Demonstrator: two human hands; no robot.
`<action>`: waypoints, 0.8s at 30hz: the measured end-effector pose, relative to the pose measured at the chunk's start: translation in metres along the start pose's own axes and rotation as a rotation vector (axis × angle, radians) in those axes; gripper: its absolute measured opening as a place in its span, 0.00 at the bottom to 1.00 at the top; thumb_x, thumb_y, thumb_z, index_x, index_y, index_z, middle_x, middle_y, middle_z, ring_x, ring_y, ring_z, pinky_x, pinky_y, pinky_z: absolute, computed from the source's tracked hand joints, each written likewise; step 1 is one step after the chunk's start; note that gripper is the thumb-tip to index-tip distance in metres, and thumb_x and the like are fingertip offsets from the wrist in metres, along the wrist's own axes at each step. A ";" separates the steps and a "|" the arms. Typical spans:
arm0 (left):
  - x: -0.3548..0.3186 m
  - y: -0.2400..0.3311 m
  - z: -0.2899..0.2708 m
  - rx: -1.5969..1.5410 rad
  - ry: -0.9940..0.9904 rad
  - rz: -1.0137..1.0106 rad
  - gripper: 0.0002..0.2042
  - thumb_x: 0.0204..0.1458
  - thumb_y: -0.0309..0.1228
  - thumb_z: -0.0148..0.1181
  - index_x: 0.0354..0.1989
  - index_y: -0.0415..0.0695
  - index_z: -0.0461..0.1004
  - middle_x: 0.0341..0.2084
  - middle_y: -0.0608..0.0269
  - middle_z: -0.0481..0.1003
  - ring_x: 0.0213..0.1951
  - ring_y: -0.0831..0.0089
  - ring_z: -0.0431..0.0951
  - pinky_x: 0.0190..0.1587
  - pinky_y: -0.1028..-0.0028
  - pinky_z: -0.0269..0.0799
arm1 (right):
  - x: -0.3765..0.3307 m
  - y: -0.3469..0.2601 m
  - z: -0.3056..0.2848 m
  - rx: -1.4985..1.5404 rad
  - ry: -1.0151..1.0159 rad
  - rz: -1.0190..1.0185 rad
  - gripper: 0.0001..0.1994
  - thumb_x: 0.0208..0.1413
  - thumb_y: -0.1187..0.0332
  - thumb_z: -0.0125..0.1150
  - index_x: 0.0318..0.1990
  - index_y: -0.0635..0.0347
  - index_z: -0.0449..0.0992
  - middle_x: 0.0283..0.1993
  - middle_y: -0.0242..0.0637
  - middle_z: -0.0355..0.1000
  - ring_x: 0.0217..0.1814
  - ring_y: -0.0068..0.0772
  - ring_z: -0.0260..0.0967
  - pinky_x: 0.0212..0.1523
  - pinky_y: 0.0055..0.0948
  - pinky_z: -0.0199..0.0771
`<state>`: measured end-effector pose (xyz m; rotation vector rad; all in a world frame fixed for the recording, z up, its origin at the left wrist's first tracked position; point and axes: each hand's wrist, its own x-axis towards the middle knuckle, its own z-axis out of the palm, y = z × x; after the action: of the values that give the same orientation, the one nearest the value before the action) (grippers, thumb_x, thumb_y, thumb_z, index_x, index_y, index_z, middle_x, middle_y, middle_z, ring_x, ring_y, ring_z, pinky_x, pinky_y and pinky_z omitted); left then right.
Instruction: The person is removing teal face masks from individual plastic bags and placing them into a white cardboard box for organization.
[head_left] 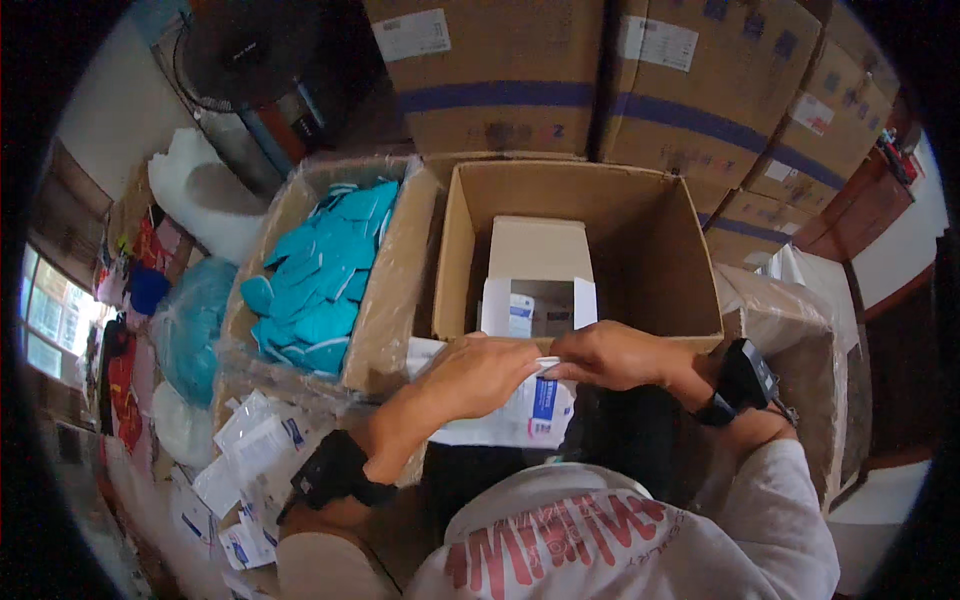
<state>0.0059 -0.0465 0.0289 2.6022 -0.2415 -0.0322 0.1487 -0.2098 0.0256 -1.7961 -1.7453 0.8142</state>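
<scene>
Carton (pixel 640 210), open-topped, holding a white box (pixel 541 250) with at least one printed packet (pixel 521 315) in its mouth. To the left, a plastic-draped carton (pixel 388 300) contains heaped teal pieces (pixel 325 270) with pale edges. Left hand (pixel 482 372) and right hand (pixel 612 356) both pinch the upper edge of a white pouch (pixel 508 422), which hangs just before the open-topped carton's near rim. Room for moving lies between the white box and that carton's right wall.
</scene>
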 end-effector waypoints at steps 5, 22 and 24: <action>-0.034 -0.003 0.038 -0.163 -0.001 -0.131 0.10 0.53 0.35 0.45 0.27 0.43 0.68 0.22 0.54 0.71 0.29 0.54 0.72 0.31 0.62 0.65 | -0.002 -0.003 0.050 -0.191 -0.052 -0.140 0.14 0.54 0.59 0.50 0.27 0.60 0.70 0.24 0.48 0.67 0.28 0.50 0.66 0.27 0.40 0.66; -0.054 -0.098 0.071 -0.186 0.831 -0.666 0.15 0.56 0.37 0.42 0.31 0.37 0.69 0.25 0.46 0.71 0.30 0.54 0.72 0.33 0.64 0.66 | -0.008 -0.059 0.058 -0.479 0.240 -0.289 0.06 0.45 0.65 0.55 0.27 0.57 0.69 0.26 0.35 0.67 0.29 0.36 0.68 0.24 0.33 0.69; -0.097 -0.164 0.068 -0.280 0.876 -0.934 0.16 0.56 0.38 0.41 0.33 0.37 0.69 0.30 0.47 0.72 0.34 0.57 0.72 0.37 0.65 0.65 | -0.026 -0.067 0.052 -0.408 0.259 -0.315 0.10 0.50 0.61 0.52 0.31 0.58 0.70 0.25 0.36 0.68 0.29 0.37 0.69 0.26 0.32 0.70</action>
<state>-0.0672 0.0759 -0.1146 1.9858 1.1703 0.6620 0.0649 -0.2350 0.0391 -1.7059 -2.0440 0.0942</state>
